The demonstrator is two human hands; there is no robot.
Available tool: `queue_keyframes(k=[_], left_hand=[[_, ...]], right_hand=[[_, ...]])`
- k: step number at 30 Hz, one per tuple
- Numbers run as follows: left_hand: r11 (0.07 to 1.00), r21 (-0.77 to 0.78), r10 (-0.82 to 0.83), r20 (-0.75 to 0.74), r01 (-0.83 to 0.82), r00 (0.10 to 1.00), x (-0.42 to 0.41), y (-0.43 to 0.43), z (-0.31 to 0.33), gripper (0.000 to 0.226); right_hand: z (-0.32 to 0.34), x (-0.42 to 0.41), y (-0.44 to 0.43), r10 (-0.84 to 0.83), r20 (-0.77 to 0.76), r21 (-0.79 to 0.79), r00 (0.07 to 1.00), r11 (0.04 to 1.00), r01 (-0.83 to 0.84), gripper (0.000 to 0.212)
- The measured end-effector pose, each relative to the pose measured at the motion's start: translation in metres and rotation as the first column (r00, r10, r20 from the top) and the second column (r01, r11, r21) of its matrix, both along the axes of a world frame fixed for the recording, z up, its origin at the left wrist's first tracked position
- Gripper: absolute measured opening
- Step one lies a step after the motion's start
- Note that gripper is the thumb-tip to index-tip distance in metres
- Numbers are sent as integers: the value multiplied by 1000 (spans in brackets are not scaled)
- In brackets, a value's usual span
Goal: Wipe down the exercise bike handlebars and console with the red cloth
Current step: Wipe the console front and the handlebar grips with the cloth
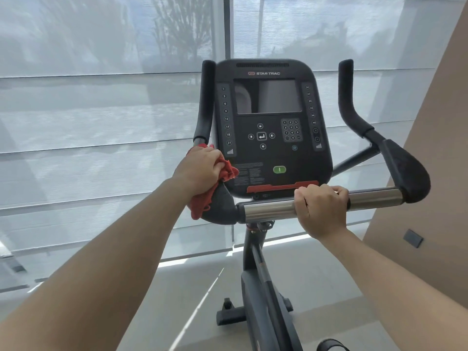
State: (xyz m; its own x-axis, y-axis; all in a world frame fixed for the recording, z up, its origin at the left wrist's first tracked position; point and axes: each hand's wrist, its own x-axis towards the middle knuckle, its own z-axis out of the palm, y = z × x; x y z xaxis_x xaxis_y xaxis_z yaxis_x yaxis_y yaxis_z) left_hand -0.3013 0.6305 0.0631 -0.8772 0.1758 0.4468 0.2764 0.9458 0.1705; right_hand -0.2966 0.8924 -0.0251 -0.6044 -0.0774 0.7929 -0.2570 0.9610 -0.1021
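The exercise bike's black console (273, 127) stands upright in front of me, its screen dark. A black left handlebar (206, 97) rises beside it, and a right handlebar (354, 107) curves up on the other side. My left hand (200, 171) presses the crumpled red cloth (202, 203) against the lower bend of the left handlebar, just beside the console's left edge. My right hand (321, 209) is closed around the steel crossbar (268, 211) below the console. Part of the cloth is hidden under my left hand.
The bike's column (258, 269) and base foot (229, 315) stand on a pale floor. Large windows with sheer blinds (101, 122) fill the space behind. A beige wall (435, 173) with a small dark plate (412, 238) slants along the right.
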Motion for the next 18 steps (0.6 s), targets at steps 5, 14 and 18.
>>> queue_keyframes(k=[5,14,18], left_hand=[[999,-10,-43,51,43,998,10,9,-2,18],[992,-8,-129,-76,129,989,42,15,-26,20],[994,-55,-98,-77,94,992,37,11,-22,28]], right_hand=[[1,0,3,5,91,32,996,999,-8,43],[0,1,7,82,119,11,990,996,-84,49],[-2,-2,8,88,87,-2,992,996,-88,48]])
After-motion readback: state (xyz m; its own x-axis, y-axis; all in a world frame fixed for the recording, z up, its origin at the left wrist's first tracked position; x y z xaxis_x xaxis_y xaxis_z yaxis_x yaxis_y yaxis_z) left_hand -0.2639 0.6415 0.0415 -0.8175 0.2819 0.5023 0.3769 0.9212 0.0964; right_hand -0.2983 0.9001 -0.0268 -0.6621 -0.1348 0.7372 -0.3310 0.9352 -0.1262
